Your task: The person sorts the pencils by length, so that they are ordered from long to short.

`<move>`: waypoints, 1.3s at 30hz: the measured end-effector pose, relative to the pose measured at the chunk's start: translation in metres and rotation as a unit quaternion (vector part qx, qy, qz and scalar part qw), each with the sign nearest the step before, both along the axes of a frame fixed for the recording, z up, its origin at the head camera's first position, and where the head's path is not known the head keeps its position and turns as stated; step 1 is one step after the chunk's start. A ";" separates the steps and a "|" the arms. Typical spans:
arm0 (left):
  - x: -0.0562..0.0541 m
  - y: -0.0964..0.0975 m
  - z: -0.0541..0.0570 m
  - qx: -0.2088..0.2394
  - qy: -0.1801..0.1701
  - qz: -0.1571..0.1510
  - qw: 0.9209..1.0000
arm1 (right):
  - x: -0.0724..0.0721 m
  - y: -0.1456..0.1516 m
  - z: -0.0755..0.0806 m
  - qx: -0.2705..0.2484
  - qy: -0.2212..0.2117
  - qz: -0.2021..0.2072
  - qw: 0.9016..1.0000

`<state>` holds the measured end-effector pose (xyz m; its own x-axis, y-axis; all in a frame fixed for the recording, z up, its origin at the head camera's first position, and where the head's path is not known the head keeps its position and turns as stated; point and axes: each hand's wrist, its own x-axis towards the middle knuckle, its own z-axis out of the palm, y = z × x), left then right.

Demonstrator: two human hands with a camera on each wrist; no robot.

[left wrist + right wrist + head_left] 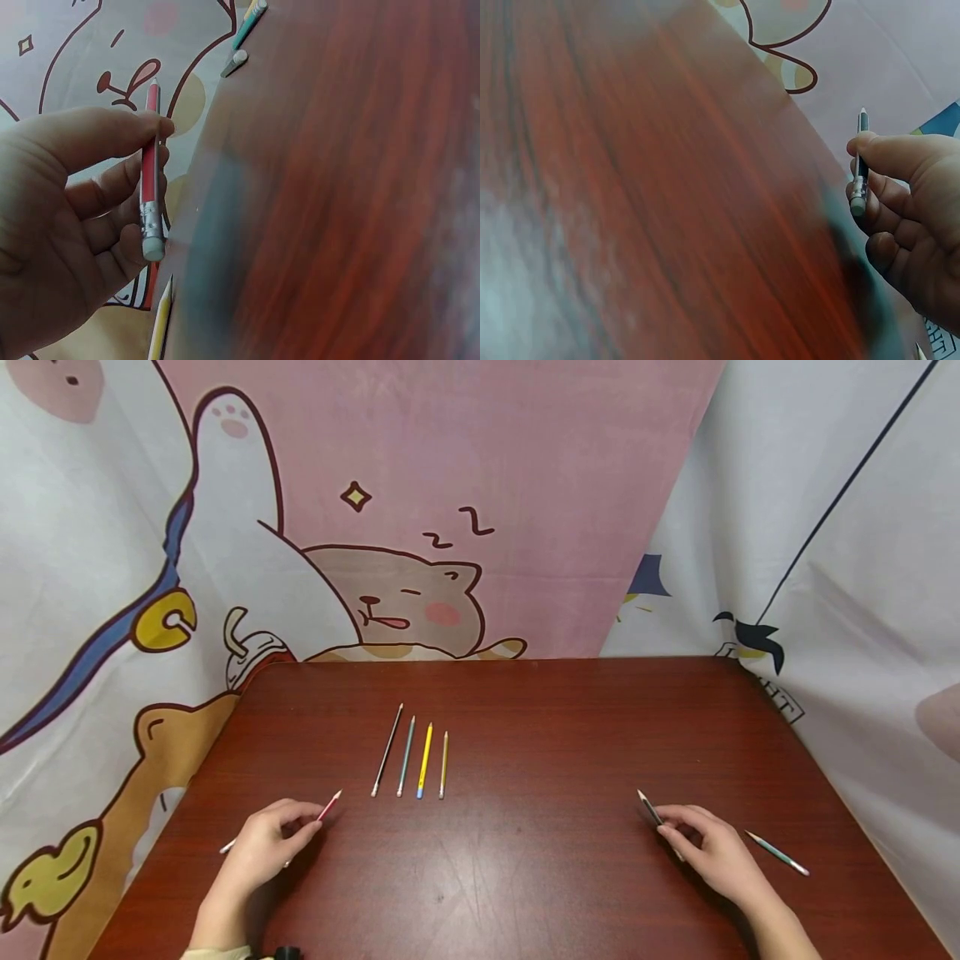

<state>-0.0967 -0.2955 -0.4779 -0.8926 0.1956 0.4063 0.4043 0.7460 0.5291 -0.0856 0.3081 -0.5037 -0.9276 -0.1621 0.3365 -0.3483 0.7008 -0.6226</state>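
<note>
My left hand (273,843) pinches a red pencil (329,806) between thumb and fingers, its point aimed up and away. In the left wrist view the red pencil (149,169) shows its metal band and pale eraser toward me. At the right, my right hand (712,852) pinches a short dark pencil (649,807). Its greyish eraser end shows in the right wrist view, where the dark pencil (862,161) tilts upward. Beside the right hand lies a teal pencil (777,853). Another pencil (227,845) lies mostly hidden behind the left hand; a yellow pencil (160,326) appears in the left wrist view.
On the brown table (540,760), left of centre, several pencils stand in a row: a long dark pencil (387,750), a teal pencil (406,756), a yellow pencil (425,760) and a duller yellow pencil (444,764). A cartoon-printed cloth (562,510) hangs behind.
</note>
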 end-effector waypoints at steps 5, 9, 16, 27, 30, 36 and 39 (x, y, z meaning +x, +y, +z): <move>-0.004 0.008 0.001 0.010 -0.002 -0.002 1.000 | -0.005 -0.007 -0.002 -0.014 0.015 0.013 1.000; -0.006 0.015 0.002 0.044 -0.026 -0.006 0.999 | -0.008 -0.013 -0.003 -0.026 0.022 0.018 0.999; -0.013 0.030 0.004 0.067 -0.037 -0.004 0.997 | -0.009 -0.023 -0.001 -0.050 -0.001 0.013 0.999; -0.026 0.054 0.006 0.074 -0.041 -0.016 0.996 | -0.012 -0.032 0.000 -0.048 -0.008 0.019 0.999; -0.030 0.060 0.007 0.078 -0.035 -0.025 0.996 | -0.012 -0.033 0.001 -0.051 -0.008 0.018 0.998; -0.040 0.075 0.013 0.073 -0.013 -0.037 0.997 | -0.014 -0.036 0.001 -0.055 -0.007 0.020 0.998; -0.043 0.085 0.015 0.081 -0.027 -0.037 0.996 | -0.015 -0.038 0.001 -0.060 -0.004 0.024 0.998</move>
<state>-0.1399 -0.2106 -0.4627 -0.8998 0.1977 0.3890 0.4224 0.6184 0.6627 -0.1009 0.2703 -0.5030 -0.9227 -0.1662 0.3479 -0.3742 0.6034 -0.7042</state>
